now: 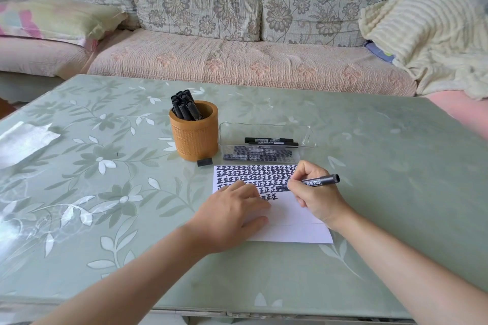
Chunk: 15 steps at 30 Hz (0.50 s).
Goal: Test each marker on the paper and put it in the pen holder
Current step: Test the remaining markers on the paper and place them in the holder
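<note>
One marker (311, 182), pinched in the right hand (315, 194), is marking the paper (290, 219); the flat, open left hand (232, 208) is pinning it; the tip seems to be touching.

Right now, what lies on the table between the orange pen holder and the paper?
In the head view, a small black cap lies on the table between the pen holder and the paper, just before the holder's base.

One head-worn camera looks forward and down, close over the table (369, 166), sofa (237, 60) beyond.
</note>
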Available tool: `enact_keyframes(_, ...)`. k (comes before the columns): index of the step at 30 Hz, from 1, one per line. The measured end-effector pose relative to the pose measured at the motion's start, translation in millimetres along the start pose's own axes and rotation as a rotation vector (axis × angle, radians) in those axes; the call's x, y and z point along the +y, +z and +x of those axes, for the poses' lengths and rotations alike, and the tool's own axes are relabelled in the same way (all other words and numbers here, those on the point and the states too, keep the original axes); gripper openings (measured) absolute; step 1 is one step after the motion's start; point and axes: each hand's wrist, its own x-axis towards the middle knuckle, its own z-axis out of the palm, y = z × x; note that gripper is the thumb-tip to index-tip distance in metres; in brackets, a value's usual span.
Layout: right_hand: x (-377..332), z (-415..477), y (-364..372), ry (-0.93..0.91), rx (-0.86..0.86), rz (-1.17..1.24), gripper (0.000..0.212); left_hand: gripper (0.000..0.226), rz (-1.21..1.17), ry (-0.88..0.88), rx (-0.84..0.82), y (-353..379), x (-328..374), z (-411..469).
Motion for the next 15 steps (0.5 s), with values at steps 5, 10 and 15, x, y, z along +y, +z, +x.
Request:
enact_keyframes(5,-13.4,-0.6,5.1,-0.096,-0.038,-0.116,0.011,0.028,0.155,-0.214,0.220,-17.9,-27.7,9.0)
enact_keyframes(10,-26.4,2.8,16.0,-0.137,-0.078,-0.121,0.022,0.028,0.279,-0.516,0.150,-32.7,-66.6,1.1)
enact_keyframes(15,-29.7,6.0,21.7,-0.184,-0.206,-0.230,0.030,0.041,0.326,-0.552,0.042,-31.0,-73.9,-3.0)
